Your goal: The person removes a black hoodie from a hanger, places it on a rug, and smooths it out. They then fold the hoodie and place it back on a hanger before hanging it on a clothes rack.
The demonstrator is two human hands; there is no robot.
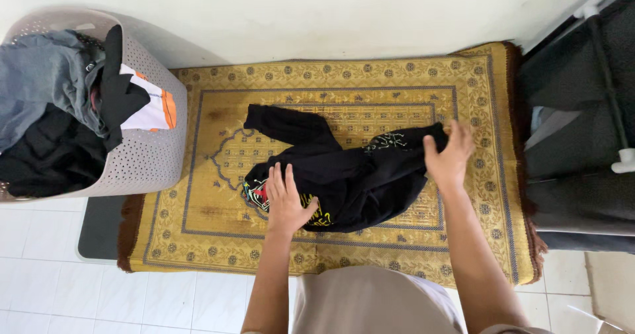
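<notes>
The black garment (344,175) lies crumpled across the middle of the gold patterned rug (198,241), its long axis running left to right between the two hands, one sleeve trailing off toward the far left. The left hand (286,202) presses flat on the printed near-left end, fingers spread, gripping nothing. The right hand (450,154) has its grip pinched on the garment's far right edge.

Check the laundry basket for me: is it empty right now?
No. The perforated laundry basket at the rug's left end holds grey, black and white-and-orange clothes piled above its rim.
</notes>
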